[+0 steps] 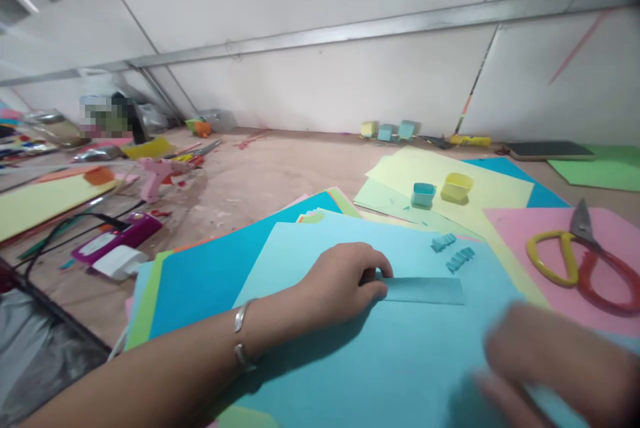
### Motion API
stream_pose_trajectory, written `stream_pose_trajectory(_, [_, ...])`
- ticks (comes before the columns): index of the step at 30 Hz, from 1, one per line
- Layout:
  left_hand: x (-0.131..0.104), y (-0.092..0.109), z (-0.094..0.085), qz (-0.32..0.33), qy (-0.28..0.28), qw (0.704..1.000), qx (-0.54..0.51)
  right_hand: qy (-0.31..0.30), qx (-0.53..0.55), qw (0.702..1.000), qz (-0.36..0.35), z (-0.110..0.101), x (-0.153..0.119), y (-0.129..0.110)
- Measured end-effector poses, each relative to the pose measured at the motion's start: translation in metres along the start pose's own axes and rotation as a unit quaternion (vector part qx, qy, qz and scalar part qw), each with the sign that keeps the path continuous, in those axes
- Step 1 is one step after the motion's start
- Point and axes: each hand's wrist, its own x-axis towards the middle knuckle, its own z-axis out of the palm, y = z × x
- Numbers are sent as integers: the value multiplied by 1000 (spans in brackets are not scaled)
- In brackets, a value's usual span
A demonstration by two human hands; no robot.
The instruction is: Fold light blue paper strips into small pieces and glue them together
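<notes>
My left hand (350, 281), with a silver cuff bracelet on its wrist, pinches the left end of a light blue paper strip (425, 291). The strip lies flat on a large light blue paper sheet (400, 348). At the lower right, my right hand (555, 355) is blurred by motion; its fingers look curled, and a thin dark shape shows beneath them that I cannot make out. Two small pleated blue paper pieces (460, 259) rest on the sheet beyond the strip. Farther back stand a small blue paper cup (423, 195) and a yellow one (457, 187).
Scissors (583, 261) with yellow and red handles lie on pink paper at the right. Several small paper boxes (385, 132) stand by the wall. To the left are a pink glue gun (154, 177), a purple power strip (120, 238) and a white plug (119, 263) with cables.
</notes>
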Motion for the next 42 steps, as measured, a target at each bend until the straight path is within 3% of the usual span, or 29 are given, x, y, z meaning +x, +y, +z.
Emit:
stream_pose_trajectory(6, [-2, 2, 0, 10, 4, 1000, -12, 39, -44, 997, -50, 13, 32, 34])
stream_pose_trajectory(11, [0, 3, 1, 31, 17, 999, -7, -26, 16, 999, -16, 17, 29, 31])
stream_pose_trajectory(24, [0, 5, 2, 39, 35, 998, -19, -102, 90, 990, 27, 14, 27, 29])
stream_pose_trajectory(30, [-1, 4, 1, 30, 19, 998, -47, -34, 13, 998, -50, 15, 28, 30])
stream_pose_trajectory(42, [-9, -3, 3, 169, 34, 984, 42, -23, -39, 994, -96, 13, 25, 30])
